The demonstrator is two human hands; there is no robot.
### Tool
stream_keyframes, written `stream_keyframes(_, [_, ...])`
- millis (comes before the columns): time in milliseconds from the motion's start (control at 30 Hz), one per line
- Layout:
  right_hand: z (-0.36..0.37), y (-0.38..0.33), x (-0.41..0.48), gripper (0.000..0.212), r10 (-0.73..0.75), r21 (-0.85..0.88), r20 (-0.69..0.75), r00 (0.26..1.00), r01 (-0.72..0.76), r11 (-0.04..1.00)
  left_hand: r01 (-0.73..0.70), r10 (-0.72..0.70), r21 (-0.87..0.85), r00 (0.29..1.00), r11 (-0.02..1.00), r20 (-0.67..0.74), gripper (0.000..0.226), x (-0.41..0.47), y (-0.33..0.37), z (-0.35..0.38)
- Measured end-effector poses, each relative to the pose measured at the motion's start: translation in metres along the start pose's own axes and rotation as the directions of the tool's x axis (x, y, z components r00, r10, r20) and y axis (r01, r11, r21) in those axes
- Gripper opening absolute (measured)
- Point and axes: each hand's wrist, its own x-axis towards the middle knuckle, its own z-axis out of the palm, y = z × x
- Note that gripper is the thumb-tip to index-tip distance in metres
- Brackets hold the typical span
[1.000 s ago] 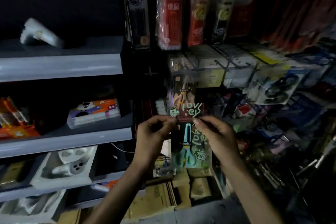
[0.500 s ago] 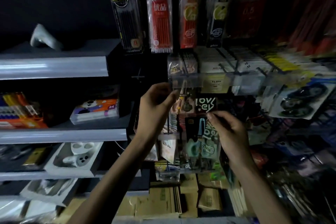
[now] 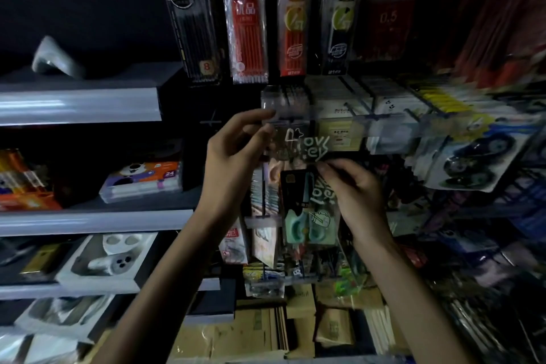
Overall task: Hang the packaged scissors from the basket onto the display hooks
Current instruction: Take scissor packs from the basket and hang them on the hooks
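Hanging pen packs above, grey shelves at left, orange-and-purple box on one, cardboard boxes below

Left grip, right grip, pinching scissors pack

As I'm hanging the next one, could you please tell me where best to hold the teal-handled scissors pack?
Probably pinch the flat upper right corner of the scissors pack, coming from the right, as the right hand does. It is upright with the bulky teal handles at the bottom, so the thin top steers easily.
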Motion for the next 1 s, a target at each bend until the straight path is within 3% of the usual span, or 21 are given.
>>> stream_keyframes(300, [0.025, -0.014, 0.022, 0.019, -0.022, 0.031, -0.037, 0.999, 0.023, 0.999, -0.094, 0.082, 0.173, 0.994, 0.98, 0.079, 0.034, 0.004, -0.006, -0.008])
stream_keyframes(1000, [0.041, -0.006, 0.042, 0.022, 0.041, 0.032, -0.072, 0.997, -0.038, 0.999, -0.119, 0.105, 0.128, 0.988, 0.985, 0.115, 0.041, 0.0, -0.017, -0.006])
